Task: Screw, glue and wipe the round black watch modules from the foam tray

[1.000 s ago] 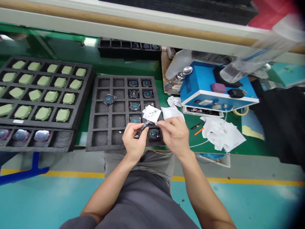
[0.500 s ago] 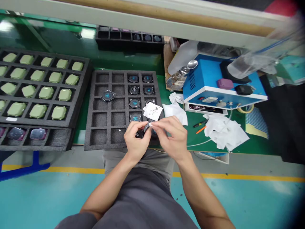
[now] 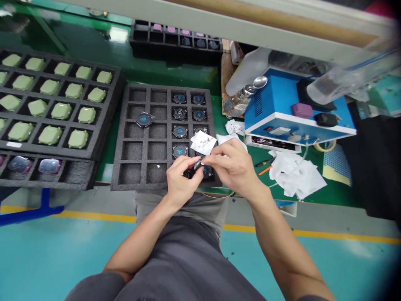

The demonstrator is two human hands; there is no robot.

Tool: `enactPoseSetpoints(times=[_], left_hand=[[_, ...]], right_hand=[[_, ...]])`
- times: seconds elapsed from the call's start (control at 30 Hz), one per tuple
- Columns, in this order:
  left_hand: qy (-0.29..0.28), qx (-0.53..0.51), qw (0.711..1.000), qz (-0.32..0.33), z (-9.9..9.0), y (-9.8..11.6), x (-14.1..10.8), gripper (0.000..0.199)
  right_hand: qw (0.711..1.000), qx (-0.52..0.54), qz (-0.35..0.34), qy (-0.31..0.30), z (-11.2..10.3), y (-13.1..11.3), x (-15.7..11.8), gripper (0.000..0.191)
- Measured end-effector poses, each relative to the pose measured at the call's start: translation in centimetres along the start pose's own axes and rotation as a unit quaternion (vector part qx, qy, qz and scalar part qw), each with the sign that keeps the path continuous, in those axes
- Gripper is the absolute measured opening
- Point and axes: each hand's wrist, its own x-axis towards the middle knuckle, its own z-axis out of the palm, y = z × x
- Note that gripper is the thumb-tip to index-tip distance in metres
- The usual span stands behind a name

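My left hand (image 3: pixel 182 180) pinches a small dark watch body (image 3: pixel 198 163), seen nearly edge-on, between thumb and fingers. Against its near right side, the fingertips of my right hand (image 3: pixel 233 167) are pressed together; whatever they pinch is too small to make out. Both hands are over the right part of a dark foam tray (image 3: pixel 157 180), where round watches (image 3: pixel 179 131) with blue marks on their faces sit in the compartments. Just beyond my fingers lies a white paper square (image 3: pixel 203 142) with small dark bits on it. Another round watch (image 3: pixel 144 120) rests across a divider at left.
Foam trays with green square watch cases (image 3: pixel 52 136) stand at left. To the right are a blue machine (image 3: pixel 282 98), a glass bottle (image 3: pixel 238 100), crumpled white wipes (image 3: pixel 293 175) and an orange pen (image 3: pixel 265 170). A shelf edge (image 3: pixel 250 23) crosses above the bench.
The view has shifted slightly. My right hand has turned, its wrist swinging outward to the right. The watch body remains between my hands and now shows less of its curved side.
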Motion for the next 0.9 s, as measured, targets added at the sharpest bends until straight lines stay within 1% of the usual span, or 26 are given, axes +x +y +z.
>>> enactPoseSetpoints(times=[0.13,0.27,0.37,0.43,0.5,0.57,0.63,0.73,0.8,0.87,0.9], left_hand=[[-0.005,0.007,1.000,-0.006,-0.1,0.1,0.1,0.028],[-0.002,0.009,1.000,-0.007,0.0,0.1,0.1,0.026],[-0.002,0.004,1.000,-0.012,0.0,0.1,0.1,0.027],[-0.002,-0.020,0.999,-0.039,-0.1,0.1,0.2,0.025],[-0.002,-0.067,0.994,-0.090,-0.2,0.3,0.3,0.020],[-0.002,-0.117,0.983,-0.143,-0.4,0.6,0.4,0.017],[0.001,-0.145,0.974,-0.175,-0.5,0.8,0.6,0.017],[0.006,-0.154,0.972,-0.179,-0.4,0.8,0.7,0.019],[0.018,-0.156,0.972,-0.176,-0.3,0.6,0.8,0.020],[0.033,-0.169,0.967,-0.185,-0.2,0.4,0.9,0.022],[0.037,-0.180,0.964,-0.194,-0.3,0.3,0.9,0.023]], right_hand=[[0.999,0.007,-0.004,-0.040,0.1,-0.1,0.0,0.025],[0.999,-0.002,0.026,-0.025,0.1,-0.4,0.2,0.025],[0.999,0.001,0.006,-0.037,0.3,-0.3,0.2,0.024],[1.000,-0.003,-0.001,-0.026,0.4,0.4,0.0,0.022],[0.999,-0.021,0.031,0.009,0.4,1.5,-0.5,0.020],[0.996,-0.025,0.082,0.035,0.2,2.3,-1.0,0.016],[0.990,0.005,0.130,0.060,0.1,2.0,-1.3,0.014],[0.978,0.069,0.169,0.101,0.5,-0.1,-1.0,0.013],[0.979,0.086,0.162,0.091,1.1,-1.2,-0.5,0.014],[0.979,0.069,0.172,0.083,1.6,-1.2,-0.4,0.015],[0.977,0.055,0.190,0.084,1.6,-0.9,-0.6,0.015]])
